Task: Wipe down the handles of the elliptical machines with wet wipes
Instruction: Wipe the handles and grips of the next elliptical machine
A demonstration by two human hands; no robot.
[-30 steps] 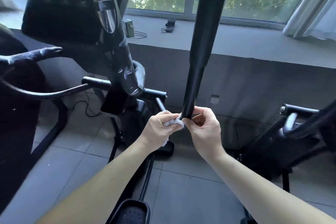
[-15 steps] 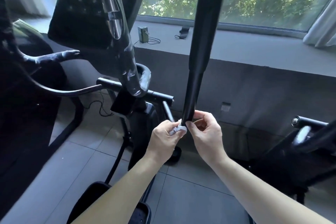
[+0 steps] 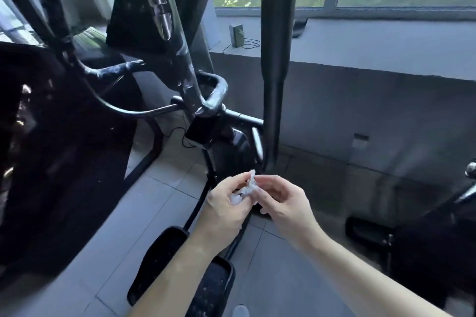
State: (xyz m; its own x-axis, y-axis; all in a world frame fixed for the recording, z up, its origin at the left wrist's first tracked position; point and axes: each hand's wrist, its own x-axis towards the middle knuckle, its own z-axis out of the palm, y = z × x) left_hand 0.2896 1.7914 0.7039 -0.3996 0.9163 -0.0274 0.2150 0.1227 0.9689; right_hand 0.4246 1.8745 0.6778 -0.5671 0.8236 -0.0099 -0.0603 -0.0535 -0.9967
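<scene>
Both the left hand (image 3: pixel 226 207) and right hand (image 3: pixel 286 204) have come off the black handle (image 3: pixel 274 64) and dropped below its end, now pinching the crumpled wipe (image 3: pixel 248 188) between them.

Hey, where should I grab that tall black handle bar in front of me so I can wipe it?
Wrap the wet wipe round the handle bar's narrow lower section, coming from below and in front; it stands upright right above your hands.

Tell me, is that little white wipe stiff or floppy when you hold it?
Probably floppy: the crumpled white wet wipe bunches into folds between the left hand and right hand. Likely light too, since fingertips alone pinch it. It looks damp, so it may cling.
</scene>
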